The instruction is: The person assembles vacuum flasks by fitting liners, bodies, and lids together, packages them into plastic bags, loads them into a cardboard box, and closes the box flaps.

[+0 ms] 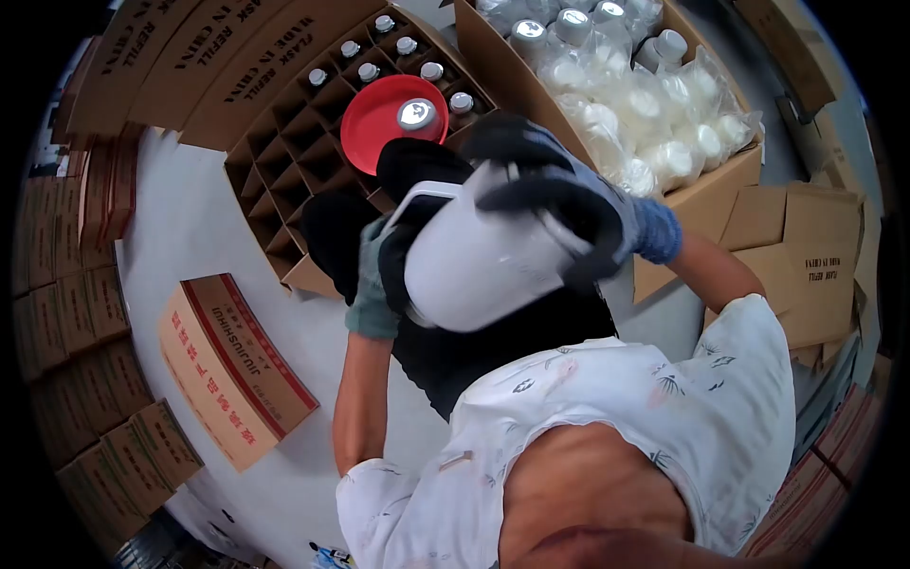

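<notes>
A white thermos jug (488,256) with a side handle (427,192) lies tilted across my lap. My gloved left hand (373,275) grips it near the handle and the lower left end. Over the other end of the jug, my right hand (578,185), in a blue-grey glove with dark fingers, is wrapped around it; motion blurs the fingers, and what lies beneath them is hidden. Just beyond my knees, a silver-topped flask refill (417,116) stands in a red dish (365,123).
The dish rests on a divided carton (275,180) holding several flask refills (369,72). To its right, an open box (701,185) holds bagged white caps (602,123) and silver pieces. A printed carton (232,370) lies on the floor at left, near stacked boxes (76,313). Flattened cardboard (806,266) lies right.
</notes>
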